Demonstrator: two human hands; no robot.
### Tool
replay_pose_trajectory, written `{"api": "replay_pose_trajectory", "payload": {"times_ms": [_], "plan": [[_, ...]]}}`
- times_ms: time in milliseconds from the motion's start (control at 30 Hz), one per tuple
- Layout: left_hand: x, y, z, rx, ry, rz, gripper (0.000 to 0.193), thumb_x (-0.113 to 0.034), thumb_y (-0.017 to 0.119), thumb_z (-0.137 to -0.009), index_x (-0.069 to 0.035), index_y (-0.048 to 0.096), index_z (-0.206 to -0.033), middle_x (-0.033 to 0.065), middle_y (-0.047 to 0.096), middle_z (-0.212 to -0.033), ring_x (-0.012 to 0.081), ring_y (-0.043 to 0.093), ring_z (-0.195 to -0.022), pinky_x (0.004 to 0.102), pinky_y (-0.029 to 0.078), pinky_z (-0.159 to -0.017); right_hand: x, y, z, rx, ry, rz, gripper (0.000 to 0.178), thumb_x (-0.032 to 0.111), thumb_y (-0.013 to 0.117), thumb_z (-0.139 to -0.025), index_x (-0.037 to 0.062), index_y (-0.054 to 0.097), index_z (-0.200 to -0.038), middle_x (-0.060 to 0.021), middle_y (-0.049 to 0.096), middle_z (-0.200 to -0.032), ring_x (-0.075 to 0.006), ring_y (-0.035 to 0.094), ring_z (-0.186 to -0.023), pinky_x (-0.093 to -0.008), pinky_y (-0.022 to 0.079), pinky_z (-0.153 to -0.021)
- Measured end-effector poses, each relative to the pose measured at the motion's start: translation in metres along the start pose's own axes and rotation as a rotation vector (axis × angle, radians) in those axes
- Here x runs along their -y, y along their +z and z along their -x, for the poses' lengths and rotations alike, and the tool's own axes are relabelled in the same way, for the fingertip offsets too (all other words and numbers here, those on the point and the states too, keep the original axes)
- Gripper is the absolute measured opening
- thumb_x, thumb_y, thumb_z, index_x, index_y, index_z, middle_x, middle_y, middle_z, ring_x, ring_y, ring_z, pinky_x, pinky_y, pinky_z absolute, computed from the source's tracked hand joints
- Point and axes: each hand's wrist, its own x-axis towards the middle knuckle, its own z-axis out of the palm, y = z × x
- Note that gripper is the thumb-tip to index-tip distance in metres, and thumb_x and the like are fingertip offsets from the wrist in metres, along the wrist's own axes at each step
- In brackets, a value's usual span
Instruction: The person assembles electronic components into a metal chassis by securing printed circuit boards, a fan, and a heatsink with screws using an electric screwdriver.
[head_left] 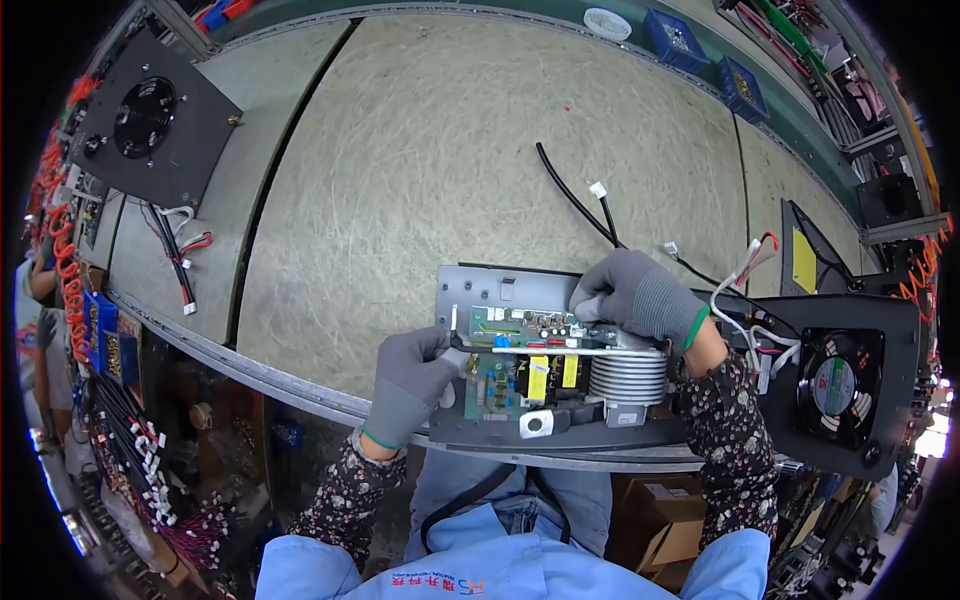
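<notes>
A dark metal plate (560,432) lies at the bench's front edge and bears a green circuit board (480,398). A silver coil (628,380) sits at its right, with a straight lead running left over the board. My left hand (410,382), in a grey glove, pinches the black-sleeved end of that lead (457,338). My right hand (640,300), gloved too, is closed at the board's back right edge; its fingertips hide whatever they hold. A black cable (575,195) with a white connector (598,189) stretches away behind this hand.
A dark panel with a fan (840,385) adjoins the plate on the right, with loose white and red wires (750,260). Another fan panel (145,115) stands far left. Blue bins (677,42) and a white round dish (607,24) line the far edge.
</notes>
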Motion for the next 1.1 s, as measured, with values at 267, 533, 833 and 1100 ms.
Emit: {"api": "replay_pose_trajectory", "payload": {"times_ms": [267,533,833,1100], "plan": [[-0.004,-0.001,0.002,0.014,-0.047,-0.038,0.017,-0.011,0.058,-0.082,0.004,0.066,-0.080,-0.0005,0.054,-0.054,0.0039,0.049,-0.043,0.0199,0.034,-0.039,0.006,0.002,0.002,-0.019,0.045,0.022,0.020,0.025,0.069,-0.076,0.0130,0.073,-0.092,-0.0087,0.069,-0.086,-0.0211,0.065,-0.082,-0.0315,0.049,-0.077],[-0.003,0.002,0.003,-0.031,-0.043,-0.033,0.016,-0.010,0.057,-0.083,0.004,0.065,-0.081,0.0001,0.054,-0.054,0.0036,0.046,-0.043,0.0207,0.033,-0.040,0.008,0.003,0.002,-0.020,0.039,0.029,0.019,0.026,0.068,-0.078,0.0146,0.073,-0.092,-0.0071,0.069,-0.085,-0.0204,0.065,-0.082,-0.0324,0.049,-0.077],[-0.003,0.005,0.005,-0.110,-0.029,-0.021,0.016,-0.008,0.057,-0.081,0.005,0.066,-0.082,0.0002,0.055,-0.055,0.0035,0.046,-0.043,0.0212,0.033,-0.039,0.012,0.006,0.000,-0.091,-0.046,0.044,0.017,0.018,0.068,-0.074,0.0047,0.070,-0.084,-0.0110,0.067,-0.074,-0.0198,0.065,-0.069,-0.0306,0.049,-0.067],[-0.002,0.000,0.000,-0.040,-0.047,-0.004,0.016,-0.009,0.059,-0.080,0.005,0.066,-0.082,0.0009,0.056,-0.056,0.0033,0.047,-0.043,0.0207,0.034,-0.039,0.002,0.010,0.001,-0.116,-0.074,0.008,0.018,0.026,0.067,-0.074,0.0108,0.071,-0.084,-0.0091,0.066,-0.074,-0.0228,0.064,-0.071,-0.0332,0.049,-0.066]]}}
